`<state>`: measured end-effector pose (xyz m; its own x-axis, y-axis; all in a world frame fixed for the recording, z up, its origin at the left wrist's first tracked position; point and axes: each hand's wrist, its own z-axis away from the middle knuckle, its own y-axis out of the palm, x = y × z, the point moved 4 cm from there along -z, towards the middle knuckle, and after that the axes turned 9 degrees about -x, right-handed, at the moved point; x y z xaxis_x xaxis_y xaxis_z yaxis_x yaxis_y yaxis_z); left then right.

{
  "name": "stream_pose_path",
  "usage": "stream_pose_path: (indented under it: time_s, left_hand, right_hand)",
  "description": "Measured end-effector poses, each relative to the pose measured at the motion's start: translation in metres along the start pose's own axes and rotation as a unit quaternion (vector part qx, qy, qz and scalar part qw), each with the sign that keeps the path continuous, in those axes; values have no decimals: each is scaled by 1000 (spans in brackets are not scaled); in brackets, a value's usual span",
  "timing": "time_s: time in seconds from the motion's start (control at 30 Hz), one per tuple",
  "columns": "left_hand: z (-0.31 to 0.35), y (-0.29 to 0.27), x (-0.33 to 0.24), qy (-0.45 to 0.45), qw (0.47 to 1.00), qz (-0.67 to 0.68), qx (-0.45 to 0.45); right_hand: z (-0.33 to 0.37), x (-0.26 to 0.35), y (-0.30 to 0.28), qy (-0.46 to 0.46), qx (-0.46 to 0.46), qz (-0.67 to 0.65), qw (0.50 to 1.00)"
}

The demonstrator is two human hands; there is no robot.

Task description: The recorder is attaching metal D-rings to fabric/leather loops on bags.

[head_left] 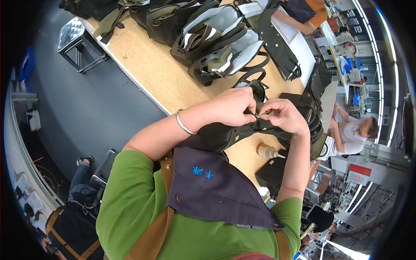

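Observation:
My left hand (236, 107), with a silver bangle on its wrist, pinches the edge of a dark olive fabric bag (223, 135). Close beside it, my right hand (284, 116) has thumb and fingers pressed together on the same edge. The two sets of fingertips almost meet, and a small light-coloured bit shows between them, too small to name. Part of the bag hangs over the table's near edge in front of my apron (216, 190). Just beyond my hands stands another dark bag (255, 90) with looped handles.
Several olive bags with white linings (238, 50) stand in a row on the wooden table (138, 65). A small clear bottle (266, 151) is near my right forearm. More dark bags (318, 86) lie to the right. A metal stool (80, 41) stands left; co-workers (353, 134) sit right.

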<state>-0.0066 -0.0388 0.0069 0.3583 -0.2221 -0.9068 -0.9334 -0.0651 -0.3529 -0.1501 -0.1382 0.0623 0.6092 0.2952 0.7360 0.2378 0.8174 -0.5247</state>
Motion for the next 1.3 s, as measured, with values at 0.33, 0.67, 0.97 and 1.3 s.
stream_pose_path:
  time_s: [0.33,0.67,0.97,1.3]
  left_hand:
    - [-1,1,-5,-27,999,-18,-19]
    - [-1,2,-3,-28,999,1,-20]
    - [1,3,-4,-43,999,-15,-28]
    - [2,2,-3,-46,998,-14,-38]
  right_hand:
    - [0,2,-1,-14,-2,5,1000]
    - [0,11,-1,-7,-17,55,998]
    - [-2,14,1,-40,6,58,997]
    - [-3,13,3,-31,15,21,999]
